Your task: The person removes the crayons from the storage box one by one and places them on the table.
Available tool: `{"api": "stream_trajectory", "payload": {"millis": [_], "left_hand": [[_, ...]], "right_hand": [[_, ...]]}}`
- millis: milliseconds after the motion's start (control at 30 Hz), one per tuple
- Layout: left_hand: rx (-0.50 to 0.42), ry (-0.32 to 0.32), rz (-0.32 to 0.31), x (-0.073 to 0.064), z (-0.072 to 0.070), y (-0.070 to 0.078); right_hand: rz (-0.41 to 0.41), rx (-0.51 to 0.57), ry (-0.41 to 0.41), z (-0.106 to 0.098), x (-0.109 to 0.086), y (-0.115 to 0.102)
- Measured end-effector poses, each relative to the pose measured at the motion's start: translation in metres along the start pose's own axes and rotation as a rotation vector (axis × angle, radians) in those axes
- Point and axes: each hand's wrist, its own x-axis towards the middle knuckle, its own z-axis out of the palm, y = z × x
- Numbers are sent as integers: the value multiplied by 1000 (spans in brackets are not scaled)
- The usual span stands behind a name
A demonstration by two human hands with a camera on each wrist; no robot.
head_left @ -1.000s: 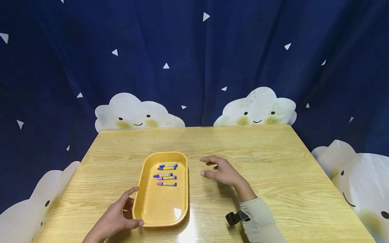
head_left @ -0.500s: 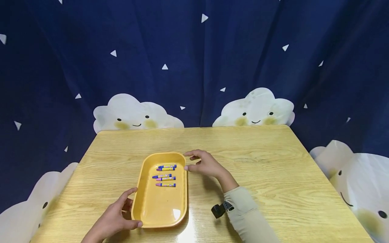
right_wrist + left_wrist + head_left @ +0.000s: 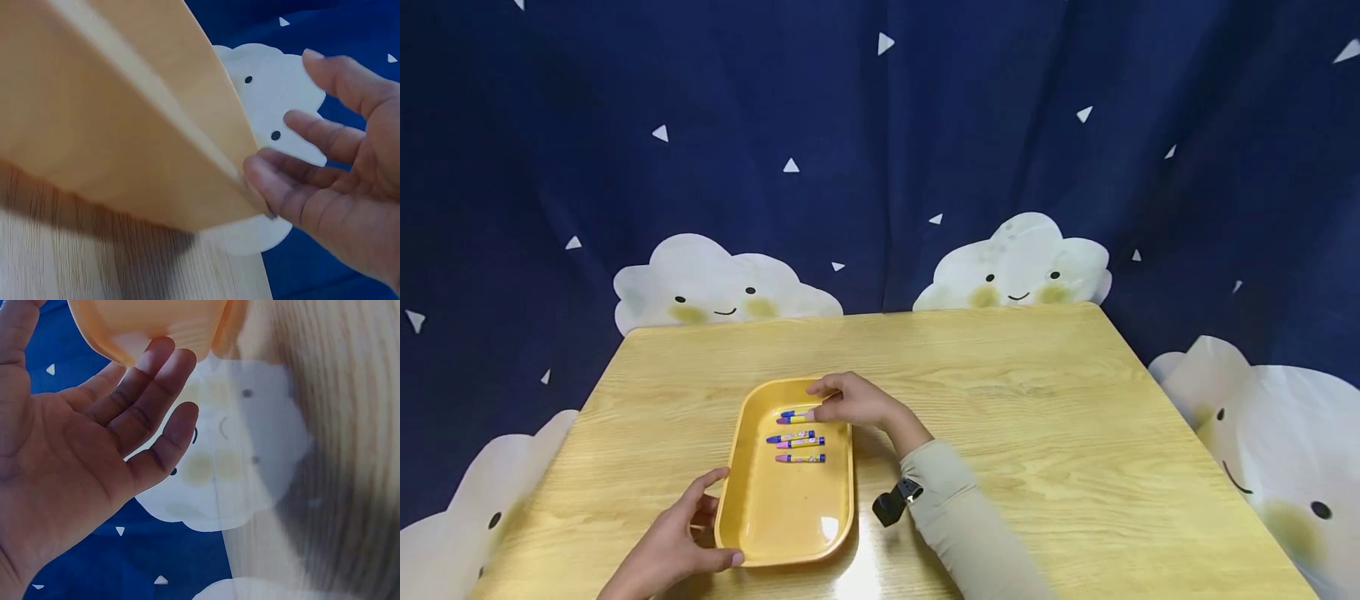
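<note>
A yellow-orange tray (image 3: 790, 508) on the table holds several crayons with yellow wrappers and blue ends. Two of them, a blue crayon (image 3: 791, 414) and a darker crayon (image 3: 792, 421), lie at the far end, their right ends covered by my right hand (image 3: 859, 402). Nearer are another blue crayon (image 3: 792, 437) and two pink ones, the lower pink crayon (image 3: 801, 458) lying apart. My right hand reaches over the tray's right rim, thumb and fingers spread apart. At the near left corner, my left hand (image 3: 672, 540) rests against the tray's side, thumb and index finger wide apart.
The wooden table (image 3: 1015, 417) extends behind and to the right of the tray. A dark blue curtain (image 3: 737, 108) with white clouds hangs past the table's edges. A black device (image 3: 891, 504) is strapped on the right wrist, over a beige sleeve.
My right hand has moved left from beside the tray to over its rim, above the far crayons. The left hand keeps its place at the tray's corner. The view has shifted slightly.
</note>
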Motion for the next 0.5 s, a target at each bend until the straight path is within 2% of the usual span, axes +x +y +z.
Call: {"api": "stream_trajectory", "payload": {"millis": [100, 200, 500], "left_hand": [[-11, -17, -53, 0, -1, 1], [-12, -27, -68, 1, -1, 2], [2, -21, -17, 0, 0, 3]], "right_hand": [[43, -2, -18, 8, 9, -4], [86, -6, -8, 14, 15, -6], [242, -32, 106, 35, 32, -5]]}}
